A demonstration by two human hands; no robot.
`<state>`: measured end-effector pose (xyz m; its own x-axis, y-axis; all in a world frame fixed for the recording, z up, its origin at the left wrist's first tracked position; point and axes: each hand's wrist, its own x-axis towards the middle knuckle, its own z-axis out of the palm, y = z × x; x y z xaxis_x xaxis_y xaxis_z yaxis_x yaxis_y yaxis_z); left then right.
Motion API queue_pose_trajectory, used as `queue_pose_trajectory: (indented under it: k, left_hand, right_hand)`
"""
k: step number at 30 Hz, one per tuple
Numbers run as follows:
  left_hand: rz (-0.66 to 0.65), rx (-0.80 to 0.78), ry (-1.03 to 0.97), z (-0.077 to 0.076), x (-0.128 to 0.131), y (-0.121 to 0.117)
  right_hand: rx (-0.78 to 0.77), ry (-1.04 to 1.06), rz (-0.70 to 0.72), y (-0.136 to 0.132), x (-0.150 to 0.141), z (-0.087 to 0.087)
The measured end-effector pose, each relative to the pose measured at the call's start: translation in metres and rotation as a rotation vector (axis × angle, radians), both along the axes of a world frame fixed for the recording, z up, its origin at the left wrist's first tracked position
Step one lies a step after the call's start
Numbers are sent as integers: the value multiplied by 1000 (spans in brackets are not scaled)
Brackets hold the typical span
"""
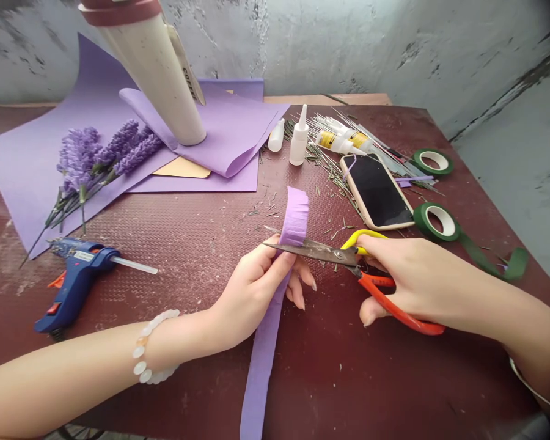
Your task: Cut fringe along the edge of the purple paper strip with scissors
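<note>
My left hand [261, 284] pinches a long strip of purple crepe paper [262, 360] between thumb and fingers. Above the fingers the strip curls upward, with a row of short cuts along its right edge; below, it hangs plain toward the front of the table. In my right hand [403, 275] are scissors [339, 254] with one yellow and one red handle. Their dark blades point left and lie across the strip just above my left thumb. The blades look slightly apart.
A blue glue gun [80, 269] lies at left, near purple flowers [101, 153] on purple sheets [22, 177]. A tall cup [151, 67] stands behind. Glue bottles [299, 140], thin wires [325, 162], a phone [378, 189] and green tape rolls [435, 221] occupy the right side.
</note>
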<state>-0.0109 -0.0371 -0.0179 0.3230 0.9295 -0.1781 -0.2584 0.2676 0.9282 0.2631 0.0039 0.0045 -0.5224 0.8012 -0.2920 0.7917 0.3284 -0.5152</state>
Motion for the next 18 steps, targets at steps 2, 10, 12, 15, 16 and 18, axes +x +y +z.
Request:
queue_pose_trajectory:
  k: [2,10,12,15,16,18]
  left_hand:
    - [-5,-6,5,0,-1,0]
    - [-5,-35,-1,-1,1,-1]
    - [-8,-33,13,0,2,-1]
    - [-2,-26,39,2,1,-1]
    - [-2,-25,46,2,1,-1]
    - [-6,-26,49,2,2,-1]
  right_hand:
    - [-10,-21,-11,-1,0,0]
    - [3,-64,-8,-1,3,-5]
    - [-29,-64,-14,-1,3,-4]
    - [-140,-39,-13,0,4,-1]
    - [-166,-34,-15,0,4,1]
    - [-181,-32,-20,1,5,3]
